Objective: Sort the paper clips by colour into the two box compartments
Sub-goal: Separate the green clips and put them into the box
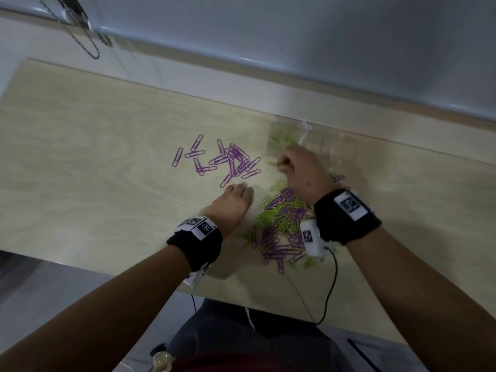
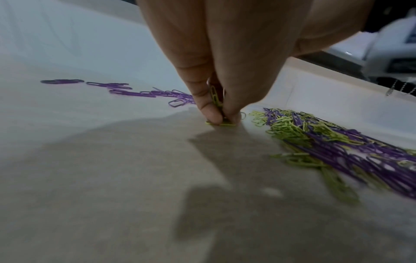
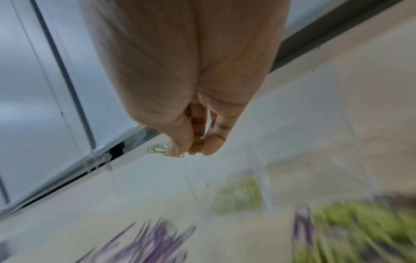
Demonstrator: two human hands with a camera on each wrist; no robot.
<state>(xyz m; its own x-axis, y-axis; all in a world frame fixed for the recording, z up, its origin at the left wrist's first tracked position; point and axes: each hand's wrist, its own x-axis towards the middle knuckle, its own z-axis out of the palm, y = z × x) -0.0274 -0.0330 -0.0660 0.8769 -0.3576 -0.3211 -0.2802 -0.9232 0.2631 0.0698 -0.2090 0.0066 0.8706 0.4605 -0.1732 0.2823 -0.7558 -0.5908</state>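
Loose purple clips (image 1: 222, 159) lie spread on the wooden table (image 1: 94, 146). A mixed pile of purple and green clips (image 1: 281, 224) sits near the front edge. A clear plastic box (image 1: 322, 140) stands at the back right, with green clips (image 1: 281, 140) in its left compartment. My left hand (image 1: 241, 188) is down on the table between the purple clips and the pile, and it pinches green clips (image 2: 215, 99) against the surface. My right hand (image 1: 280, 165) hovers at the box's left compartment, pinching a few green clips (image 3: 195, 146) between thumb and fingers.
A window frame and sill (image 1: 295, 84) run behind the table. A bead chain (image 1: 80, 36) hangs at the back left. A black cable (image 1: 332, 285) trails from my right wrist over the table's front edge.
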